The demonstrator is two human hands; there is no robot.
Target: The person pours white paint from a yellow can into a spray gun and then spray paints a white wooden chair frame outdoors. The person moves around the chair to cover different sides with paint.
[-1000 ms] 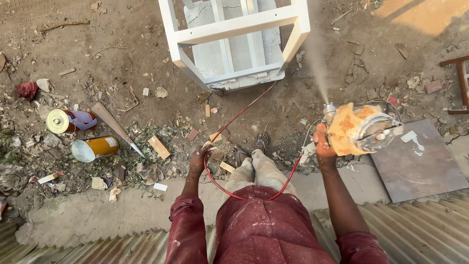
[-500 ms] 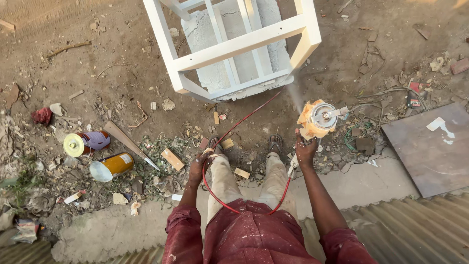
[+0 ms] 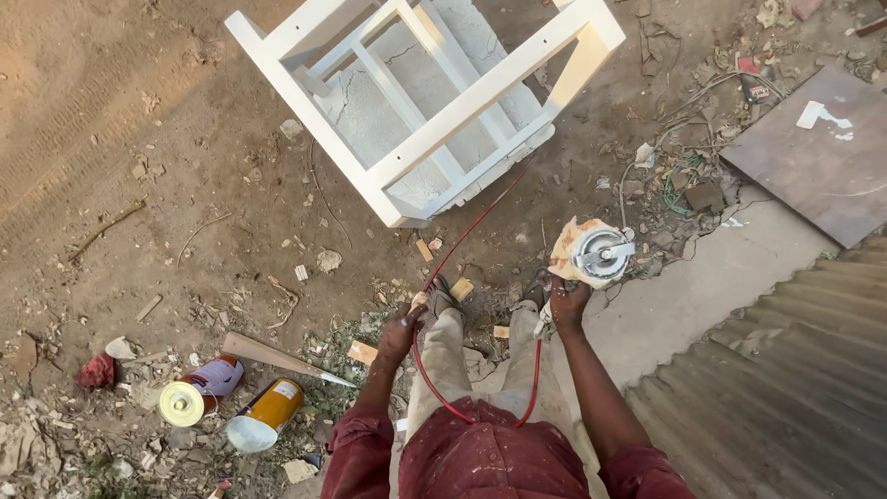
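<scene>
Two hands are in use, well apart from each other. Our right hand (image 3: 565,303) is clamped on a spray gun (image 3: 591,254), its round metal cup lid facing up at the camera and a stained cloth wrapped around the cup. Our left hand (image 3: 399,333) is closed on the red hose (image 3: 467,231) just in front of our left foot.

Position of the work: the white wooden frame (image 3: 434,120), a stool or small table by its build, stands on a pale slab on the dirt, ahead of us and slightly to the left. The spray gun sits near its right-hand corner but clear of it, not touching.

Progress, as we judge it: every rail and leg of the frame that we can see is already evenly white; no bare wood shows from above. We see no spray mist at the nozzle. The undersides and far faces are hidden, so we cannot say whether coating is left there.

Orientation: the frame's long axis runs diagonally, from lower left to upper right in the head view. The gun's nozzle is hidden under the cup; we cannot tell exactly where it points. The hose runs from our waist in a loop, through the left hand, then away toward the frame.

Surroundings: two cans (image 3: 222,402) lie on their sides at lower left beside a wooden offcut (image 3: 277,356); a dark board (image 3: 813,157) lies at upper right; corrugated sheet (image 3: 785,397) at lower right.
</scene>
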